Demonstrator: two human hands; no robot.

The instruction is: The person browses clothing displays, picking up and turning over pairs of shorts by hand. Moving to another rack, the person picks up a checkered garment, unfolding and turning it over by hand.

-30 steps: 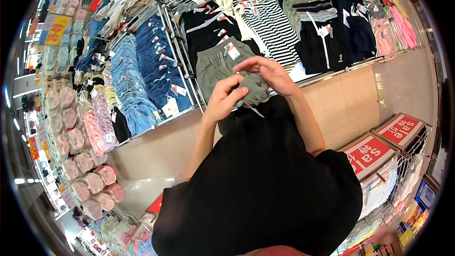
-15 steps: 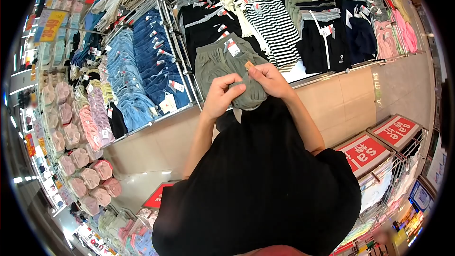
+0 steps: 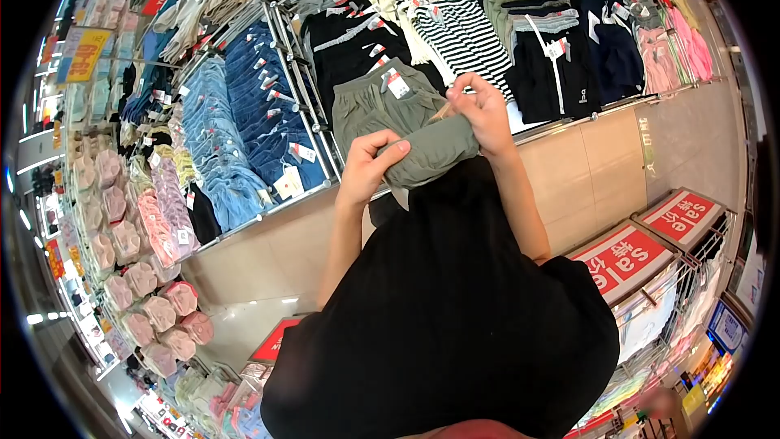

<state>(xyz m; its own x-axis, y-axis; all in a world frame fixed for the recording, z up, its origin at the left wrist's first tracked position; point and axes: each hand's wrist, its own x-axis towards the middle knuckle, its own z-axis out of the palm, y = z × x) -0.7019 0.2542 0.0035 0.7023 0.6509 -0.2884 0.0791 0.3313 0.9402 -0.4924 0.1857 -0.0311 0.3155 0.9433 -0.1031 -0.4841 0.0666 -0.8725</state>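
Note:
Between my two hands is a rolled or folded bundle of olive-green fabric (image 3: 433,153). My left hand (image 3: 374,164) grips its left end, thumb on top. At its upper right, my right hand (image 3: 481,114) is closed in a pinch, with a small tan tag partly visible beside the fingers; what exactly the fingertips hold is too small to tell. Directly beyond the bundle lie olive-green trousers (image 3: 366,110) with a gathered waistband and a white tag (image 3: 396,84). A pale strip hangs below the bundle's left end.
Black garments (image 3: 337,45), striped garments (image 3: 459,36) and black trousers (image 3: 552,73) lie on the rack beyond my hands. Blue jeans (image 3: 272,114) fill the section to the left. A metal rail (image 3: 561,124) runs along the rack's front. Red sale signs (image 3: 621,260) stand at the right.
The green fabric has turned from a loose bunch into a smoother, wider roll. My right hand has moved right and up from the fabric's middle, its fingers now pinched.

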